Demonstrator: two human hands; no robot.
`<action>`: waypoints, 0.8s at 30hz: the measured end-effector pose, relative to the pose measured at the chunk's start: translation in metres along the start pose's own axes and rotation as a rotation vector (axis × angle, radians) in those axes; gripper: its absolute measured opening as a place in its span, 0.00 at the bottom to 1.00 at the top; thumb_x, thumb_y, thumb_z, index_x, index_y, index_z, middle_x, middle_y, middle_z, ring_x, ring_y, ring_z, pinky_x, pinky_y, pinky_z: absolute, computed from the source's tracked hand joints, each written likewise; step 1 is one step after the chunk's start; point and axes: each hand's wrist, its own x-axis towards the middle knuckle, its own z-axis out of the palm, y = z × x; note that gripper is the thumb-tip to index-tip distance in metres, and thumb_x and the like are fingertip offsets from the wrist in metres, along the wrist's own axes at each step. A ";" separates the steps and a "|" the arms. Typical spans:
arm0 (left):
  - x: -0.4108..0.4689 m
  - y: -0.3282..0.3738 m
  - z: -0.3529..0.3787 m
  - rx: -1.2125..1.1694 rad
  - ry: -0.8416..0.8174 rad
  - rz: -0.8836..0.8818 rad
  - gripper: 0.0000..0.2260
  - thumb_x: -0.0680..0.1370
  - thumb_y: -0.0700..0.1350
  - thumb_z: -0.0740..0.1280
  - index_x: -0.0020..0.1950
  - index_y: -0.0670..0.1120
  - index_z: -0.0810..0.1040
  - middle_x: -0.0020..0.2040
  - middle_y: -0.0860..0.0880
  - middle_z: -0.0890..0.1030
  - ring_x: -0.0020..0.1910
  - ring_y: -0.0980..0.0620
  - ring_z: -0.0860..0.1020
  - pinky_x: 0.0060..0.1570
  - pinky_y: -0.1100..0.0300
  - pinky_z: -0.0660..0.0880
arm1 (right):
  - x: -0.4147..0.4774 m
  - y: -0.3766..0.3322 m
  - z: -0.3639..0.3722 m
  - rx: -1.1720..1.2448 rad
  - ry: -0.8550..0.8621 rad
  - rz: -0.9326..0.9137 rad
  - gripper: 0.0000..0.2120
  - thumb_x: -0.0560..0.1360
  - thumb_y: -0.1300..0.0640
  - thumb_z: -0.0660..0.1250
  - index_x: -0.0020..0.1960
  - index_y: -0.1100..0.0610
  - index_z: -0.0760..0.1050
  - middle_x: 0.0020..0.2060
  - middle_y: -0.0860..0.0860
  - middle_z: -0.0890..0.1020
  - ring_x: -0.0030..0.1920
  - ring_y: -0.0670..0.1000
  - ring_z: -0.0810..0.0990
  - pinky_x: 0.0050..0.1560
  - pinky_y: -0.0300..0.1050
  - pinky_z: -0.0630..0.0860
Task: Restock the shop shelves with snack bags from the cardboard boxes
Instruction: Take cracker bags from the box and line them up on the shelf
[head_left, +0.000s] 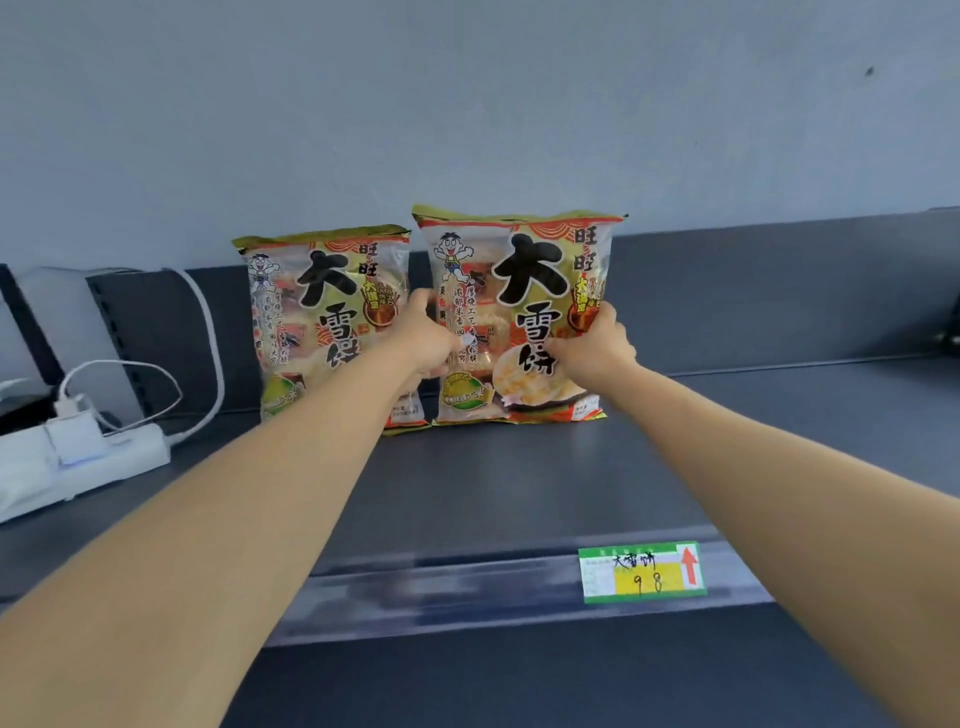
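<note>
Both hands held one snack bag (519, 312): left hand (426, 338) curled on its left edge, right hand (592, 348) pinching its right edge, likely to square it upright, face out, just beside the second bag (317, 322). Dark shelf (519, 493) bore both, near the back panel. Price label (642, 571) on front rail; power strip (104, 457) at left; pale wall (467, 104) above.

The dark grey metal shelf (519, 493) carries an upright left gold-and-red plastic snack bag (311, 322), a matching right snack bag (519, 280) just beside it, and a white plastic power strip (93, 462).
</note>
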 end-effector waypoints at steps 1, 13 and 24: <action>0.006 -0.005 0.000 -0.013 -0.012 -0.017 0.30 0.75 0.34 0.68 0.71 0.54 0.61 0.63 0.45 0.75 0.57 0.43 0.78 0.37 0.58 0.78 | 0.002 0.001 0.004 0.015 -0.004 0.010 0.37 0.72 0.48 0.69 0.74 0.54 0.54 0.68 0.55 0.67 0.68 0.63 0.67 0.68 0.59 0.67; 0.036 -0.019 -0.004 0.036 -0.081 -0.028 0.34 0.74 0.34 0.68 0.76 0.42 0.56 0.69 0.39 0.71 0.64 0.41 0.73 0.63 0.46 0.74 | 0.016 -0.008 0.026 0.085 -0.077 -0.038 0.26 0.77 0.58 0.64 0.70 0.61 0.57 0.68 0.59 0.63 0.61 0.57 0.71 0.55 0.46 0.69; 0.019 0.002 -0.004 -0.067 -0.124 0.068 0.29 0.78 0.29 0.59 0.77 0.43 0.57 0.75 0.41 0.63 0.69 0.44 0.69 0.59 0.54 0.74 | 0.019 -0.023 0.023 0.184 -0.109 -0.111 0.23 0.80 0.59 0.55 0.74 0.57 0.56 0.70 0.54 0.64 0.61 0.56 0.71 0.56 0.46 0.68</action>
